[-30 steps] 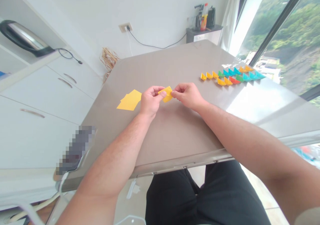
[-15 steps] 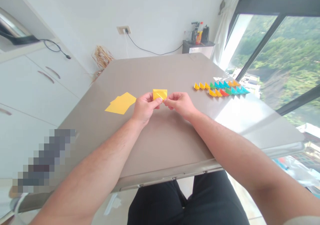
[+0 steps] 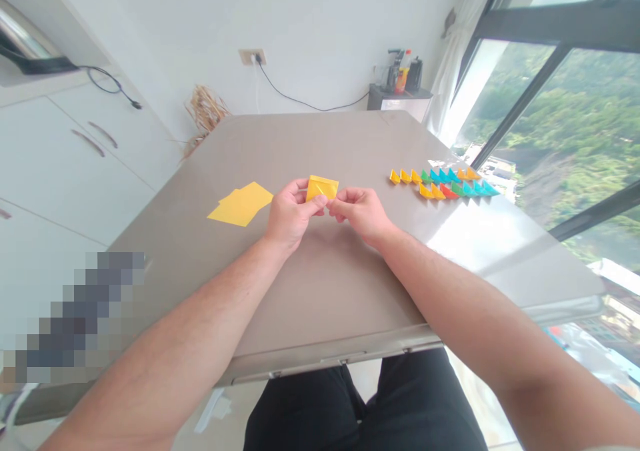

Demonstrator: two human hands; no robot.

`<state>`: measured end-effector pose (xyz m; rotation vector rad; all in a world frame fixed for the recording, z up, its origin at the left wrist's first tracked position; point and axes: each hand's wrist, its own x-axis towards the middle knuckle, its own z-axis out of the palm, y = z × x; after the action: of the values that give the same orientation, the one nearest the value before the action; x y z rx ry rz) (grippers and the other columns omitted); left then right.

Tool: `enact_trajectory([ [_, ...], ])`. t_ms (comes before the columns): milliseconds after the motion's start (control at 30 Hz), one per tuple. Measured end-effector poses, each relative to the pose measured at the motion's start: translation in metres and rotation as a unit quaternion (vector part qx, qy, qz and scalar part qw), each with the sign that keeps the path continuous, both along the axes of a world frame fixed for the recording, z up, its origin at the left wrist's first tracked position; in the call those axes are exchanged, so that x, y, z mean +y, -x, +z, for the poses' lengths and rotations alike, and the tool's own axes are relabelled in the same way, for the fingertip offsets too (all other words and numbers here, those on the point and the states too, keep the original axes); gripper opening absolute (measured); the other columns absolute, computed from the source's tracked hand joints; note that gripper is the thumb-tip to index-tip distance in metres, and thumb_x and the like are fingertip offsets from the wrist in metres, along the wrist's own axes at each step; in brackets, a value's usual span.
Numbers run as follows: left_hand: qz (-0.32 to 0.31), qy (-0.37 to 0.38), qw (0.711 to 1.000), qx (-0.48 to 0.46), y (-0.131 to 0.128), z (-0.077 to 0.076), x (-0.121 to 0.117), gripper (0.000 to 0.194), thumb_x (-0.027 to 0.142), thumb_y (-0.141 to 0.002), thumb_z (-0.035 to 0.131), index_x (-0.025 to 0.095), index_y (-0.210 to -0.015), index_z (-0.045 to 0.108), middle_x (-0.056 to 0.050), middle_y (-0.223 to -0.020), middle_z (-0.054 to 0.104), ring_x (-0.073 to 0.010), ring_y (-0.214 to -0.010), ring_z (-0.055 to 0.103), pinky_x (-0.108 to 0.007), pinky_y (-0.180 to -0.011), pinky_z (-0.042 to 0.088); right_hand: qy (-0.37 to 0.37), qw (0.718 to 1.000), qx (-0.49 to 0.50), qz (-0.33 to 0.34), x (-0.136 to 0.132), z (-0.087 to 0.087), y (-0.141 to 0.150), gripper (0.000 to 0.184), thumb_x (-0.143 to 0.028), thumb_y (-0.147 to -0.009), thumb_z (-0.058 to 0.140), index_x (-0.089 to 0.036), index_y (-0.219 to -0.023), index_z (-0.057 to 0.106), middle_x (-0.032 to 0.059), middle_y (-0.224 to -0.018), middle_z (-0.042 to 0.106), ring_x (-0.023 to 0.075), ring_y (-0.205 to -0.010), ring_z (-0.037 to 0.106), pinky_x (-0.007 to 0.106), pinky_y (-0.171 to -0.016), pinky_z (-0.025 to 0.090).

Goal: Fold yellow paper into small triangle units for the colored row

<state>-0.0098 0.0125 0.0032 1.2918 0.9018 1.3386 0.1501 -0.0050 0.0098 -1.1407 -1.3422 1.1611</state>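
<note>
A small piece of folded yellow paper [image 3: 323, 187] is held up over the middle of the table, creased, with a strip along its top edge. My left hand [image 3: 291, 214] grips its left side, thumb across the lower front. The fingertips of my right hand [image 3: 361, 212] pinch its lower right corner. Fingers behind the paper are partly hidden. To the left of my left hand lie several overlapping yellow paper sheets [image 3: 241, 204], flat on the table.
Two rows of small folded paper boats [image 3: 447, 191] in yellow, green, blue, orange and red stand at the right of the table [image 3: 320, 291]. Behind the table is a low cabinet [image 3: 400, 96] with a bottle and a dark jug. A large window [image 3: 575, 104] borders the right side.
The folded yellow paper has tilted slightly, its right side lower, still between both hands. My view has shifted a little. The sheets and boats stay in place.
</note>
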Motion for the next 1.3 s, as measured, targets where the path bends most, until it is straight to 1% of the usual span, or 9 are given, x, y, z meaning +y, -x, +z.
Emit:
enact_trajectory([
  [100,0.027,-0.008,1.0,0.005,0.0,0.0,-0.001,0.055,0.03,-0.069,0.084,0.019,-0.118,0.063,-0.004,-0.086,0.077,-0.0171,-0.07,0.07,-0.035,-0.075,0.057,-0.005,1.0,0.015,-0.009,0.002,-0.003,0.0,0.023,-0.034,-0.072,0.075,-0.02,-0.061,0.06,-0.0009,-0.063,0.061,0.0119,-0.061,0.052,0.027,-0.06,0.041],
  [200,0.071,-0.035,0.996,0.041,0.001,-0.001,0.0,0.051,0.028,-0.071,0.082,0.02,-0.118,0.065,-0.002,-0.078,0.075,-0.0169,-0.068,0.069,-0.033,-0.073,0.057,0.002,1.0,-0.023,0.001,0.002,-0.004,-0.001,0.025,-0.04,-0.073,0.077,-0.019,-0.066,0.066,-0.0001,-0.065,0.063,0.0127,-0.063,0.054,0.028,-0.061,0.044],
  [300,0.089,-0.066,0.991,0.078,0.002,0.0,0.001,0.046,0.024,-0.072,0.08,0.021,-0.116,0.068,0.0,-0.072,0.073,-0.015,-0.063,0.067,-0.03,-0.069,0.055,-0.036,0.999,-0.023,-0.034,0.004,-0.004,-0.004,0.026,-0.041,-0.074,0.077,-0.02,-0.09,0.072,0.0019,-0.082,0.071,0.015,-0.074,0.063,0.029,-0.068,0.05],
  [400,0.081,-0.072,0.989,0.099,0.002,0.001,0.0,0.045,0.024,-0.072,0.08,0.022,-0.117,0.07,0.001,-0.071,0.073,-0.0141,-0.06,0.066,-0.028,-0.066,0.054,-0.097,0.993,0.0,-0.072,0.007,-0.006,-0.007,0.042,-0.037,-0.076,0.075,-0.024,-0.115,0.067,0.0049,-0.103,0.075,0.0173,-0.085,0.069,0.032,-0.072,0.055],
  [500,0.069,-0.072,0.989,0.111,0.002,0.001,-0.001,0.044,0.024,-0.073,0.079,0.023,-0.117,0.072,0.002,-0.069,0.072,-0.0142,-0.06,0.066,-0.027,-0.064,0.054,-0.135,0.987,-0.001,-0.091,0.01,-0.008,-0.009,0.03,-0.035,-0.077,0.072,-0.023,-0.104,0.069,0.0056,-0.103,0.075,0.0178,-0.085,0.07,0.032,-0.071,0.056],
  [633,0.059,-0.082,0.988,0.12,0.004,-0.002,0.001,0.04,0.026,-0.075,0.078,0.024,-0.115,0.075,0.002,-0.067,0.07,-0.0141,-0.06,0.065,-0.029,-0.065,0.054,-0.141,0.986,-0.003,-0.086,0.009,-0.005,-0.01,0.015,-0.029,-0.075,0.071,-0.021,-0.086,0.067,0.0012,-0.083,0.071,0.0159,-0.074,0.067,0.032,-0.068,0.055],
  [733,0.056,-0.095,0.986,0.123,0.005,-0.005,0.002,0.038,0.026,-0.076,0.077,0.025,-0.114,0.077,0.001,-0.069,0.07,-0.0131,-0.06,0.062,-0.029,-0.066,0.053,-0.131,0.989,-0.023,-0.072,0.006,-0.002,-0.011,0.012,-0.027,-0.073,0.07,-0.021,-0.079,0.062,-0.0017,-0.072,0.067,0.0138,-0.066,0.062,0.031,-0.066,0.052],
  [1000,0.056,-0.108,0.985,0.124,0.004,-0.006,0.002,0.039,0.025,-0.075,0.078,0.025,-0.114,0.078,0.001,-0.07,0.069,-0.0131,-0.059,0.061,-0.029,-0.066,0.054,-0.145,0.988,-0.05,-0.028,0.008,-0.002,-0.015,0.016,-0.03,-0.075,0.069,-0.022,-0.083,0.058,-0.0025,-0.077,0.064,0.0127,-0.065,0.059,0.031,-0.064,0.05],
  [1300,0.02,-0.089,0.989,0.112,0.003,0.0,-0.005,0.046,0.028,-0.078,0.077,0.024,-0.123,0.075,-0.001,-0.077,0.075,-0.0149,-0.065,0.067,-0.032,-0.073,0.059,-0.128,0.991,-0.035,0.03,0.003,0.002,-0.015,0.017,-0.035,-0.082,0.068,-0.023,-0.088,0.058,-0.0017,-0.077,0.067,0.0137,-0.064,0.064,0.03,-0.062,0.05],
])
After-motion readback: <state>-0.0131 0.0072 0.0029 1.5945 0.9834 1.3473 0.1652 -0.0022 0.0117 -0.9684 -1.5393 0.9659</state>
